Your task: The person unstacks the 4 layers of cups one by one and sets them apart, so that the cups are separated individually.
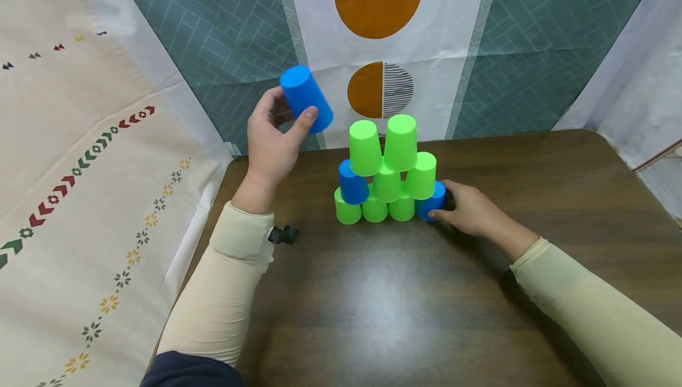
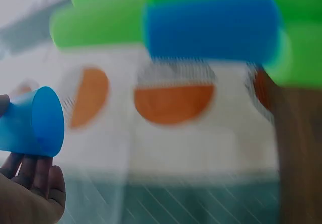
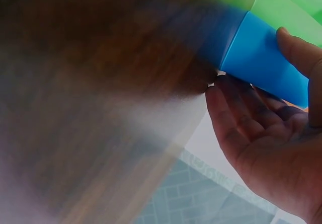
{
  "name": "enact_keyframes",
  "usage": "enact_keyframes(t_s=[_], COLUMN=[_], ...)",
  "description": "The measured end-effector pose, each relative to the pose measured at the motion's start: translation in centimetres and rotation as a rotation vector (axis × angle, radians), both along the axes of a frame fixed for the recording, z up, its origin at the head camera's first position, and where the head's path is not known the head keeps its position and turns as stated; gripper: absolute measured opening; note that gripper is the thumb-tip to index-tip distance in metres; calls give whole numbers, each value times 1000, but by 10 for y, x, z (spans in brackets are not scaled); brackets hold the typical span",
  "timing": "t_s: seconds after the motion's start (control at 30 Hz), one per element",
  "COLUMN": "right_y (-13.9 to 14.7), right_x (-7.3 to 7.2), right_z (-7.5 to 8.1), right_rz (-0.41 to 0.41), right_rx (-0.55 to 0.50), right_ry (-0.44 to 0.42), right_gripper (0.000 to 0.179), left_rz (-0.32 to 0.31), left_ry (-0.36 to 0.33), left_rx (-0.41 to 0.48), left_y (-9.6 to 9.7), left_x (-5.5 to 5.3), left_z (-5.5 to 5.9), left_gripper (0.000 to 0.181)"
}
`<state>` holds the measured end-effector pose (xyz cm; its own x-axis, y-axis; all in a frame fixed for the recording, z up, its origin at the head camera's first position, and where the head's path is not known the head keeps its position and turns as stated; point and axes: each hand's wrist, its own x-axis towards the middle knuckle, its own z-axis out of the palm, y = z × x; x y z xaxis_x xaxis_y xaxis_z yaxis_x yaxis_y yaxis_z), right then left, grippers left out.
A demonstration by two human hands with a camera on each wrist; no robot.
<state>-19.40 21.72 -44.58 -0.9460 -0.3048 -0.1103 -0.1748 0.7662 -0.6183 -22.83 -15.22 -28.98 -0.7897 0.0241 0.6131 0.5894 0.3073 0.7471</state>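
In the head view my left hand (image 1: pixel 269 144) grips a tilted blue cup (image 1: pixel 308 102) above the table, to the left of a pyramid of upside-down cups. The left wrist view shows the open mouth of that held blue cup (image 2: pixel 48 121). My right hand (image 1: pixel 471 210) holds the blue cup (image 1: pixel 431 200) at the right end of the bottom row, thumb on one side and fingers on the other. Two green cups, left (image 1: pixel 365 147) and right (image 1: pixel 401 143), form the top row. Another blue cup (image 1: pixel 353 183) sits at the left of the middle row.
The pyramid stands near the back of the brown wooden table (image 1: pixel 373 298). Behind it hangs a patterned curtain (image 1: pixel 325 14), and a pale embroidered cloth (image 1: pixel 106 197) hangs along the left side.
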Motion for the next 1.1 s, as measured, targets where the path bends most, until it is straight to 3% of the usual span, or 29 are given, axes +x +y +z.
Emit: enact_keyframes(t_s=[0.13,0.4,0.57,0.77,1.1], right_y=[1,3,1,1,0], right_x=[0,-1,-1,-2,-1], right_z=[0,0,1,1,3], right_rz=[-3,-10,-12,-5,-4], right_rx=[2,10,8,9,9], right_ry=[-6,-18,-20,-17,-22], right_gripper=[73,74,74,74,74], left_rz=[111,247,333,402,473], left_ry=[-77,-337,-481,-590,-675], left_rx=[9,-6,-24,-93,-157], left_y=[-36,-95,-126,-153,-168], left_x=[-9,-26,-35,-42,-46], left_z=[-29,-95,-127,-149,-166], left_gripper=[46,58,69,74,78])
